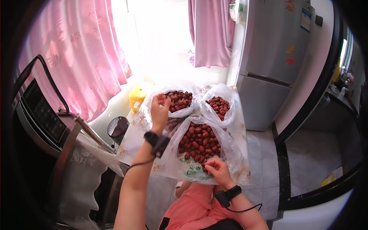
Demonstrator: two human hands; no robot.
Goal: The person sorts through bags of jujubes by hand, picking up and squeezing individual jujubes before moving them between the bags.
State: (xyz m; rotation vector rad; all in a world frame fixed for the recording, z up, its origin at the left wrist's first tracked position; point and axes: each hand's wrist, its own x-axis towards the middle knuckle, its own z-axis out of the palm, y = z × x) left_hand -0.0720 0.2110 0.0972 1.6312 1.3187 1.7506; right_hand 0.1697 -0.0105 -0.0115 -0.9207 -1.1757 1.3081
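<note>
Three clear plastic bags of red dates stand on a table. My left hand reaches over the left edge of the back-left bag, its loosely bent fingers apart beside the dates. Whether a date touches those fingertips is hard to see. At the front bag, my right hand pinches a red date between thumb and fingers, low at the bag's near side where green print shows. More dates fill that bag. Smaller-looking dates lie in the back-right bag.
A patterned cloth covers the table. Left of it are a yellow stool, a dark-lidded bin and a microwave. A grey refrigerator stands back right. Cables run from bands on both wrists.
</note>
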